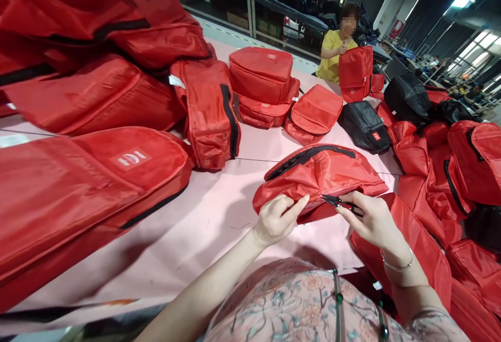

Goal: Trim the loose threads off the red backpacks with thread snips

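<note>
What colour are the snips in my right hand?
Black snips, at least where the right hand leaves them uncovered; the head view shows them.

the bags point(313, 112) are red or black, the tabletop point(203, 216) pink, the blouse point(289, 300) floral.

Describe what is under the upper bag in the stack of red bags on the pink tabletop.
Beneath the upper bag, the front and right side of a lower red bag show. Most of its top is covered and cannot be seen.
</note>
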